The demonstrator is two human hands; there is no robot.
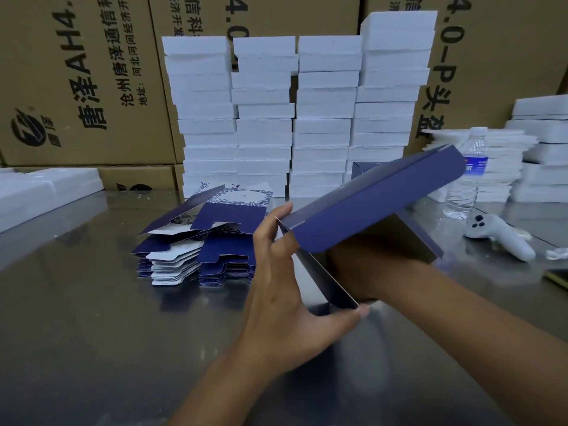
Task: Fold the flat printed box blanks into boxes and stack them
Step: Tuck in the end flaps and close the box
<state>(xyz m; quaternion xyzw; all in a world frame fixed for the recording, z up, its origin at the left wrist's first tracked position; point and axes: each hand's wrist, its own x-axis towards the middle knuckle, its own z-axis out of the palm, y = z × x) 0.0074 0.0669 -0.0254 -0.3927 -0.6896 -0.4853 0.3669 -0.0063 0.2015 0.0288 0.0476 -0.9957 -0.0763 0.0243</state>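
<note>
Left hand [285, 290] grips the near end of a navy box blank [368, 207], thumb at the lower corner of the end flap, fingers at the upper corner. Right hand [356, 269] sits under the half-raised blank, in shadow. Its forearm shows but its fingers are hidden, so I cannot tell whether it grasps or only props. The blank is held above the steel bench [92, 318], tilted, its long panel rising to the right, with one side wall folded down. Judgement: the step in hand is erecting the walls, and the end flap is not yet tucked. The next move likely calls for folding that flap inward and locking it, with the right hand bracing the walls square. Just beyond, left: pile of flat blanks [199, 250], navy with floral print. Right: white controller [498, 238], with a water bottle [467, 173] behind it. Far: four columns of stacked white boxes [295, 118] against printed brown cartons [76, 72].
</note>
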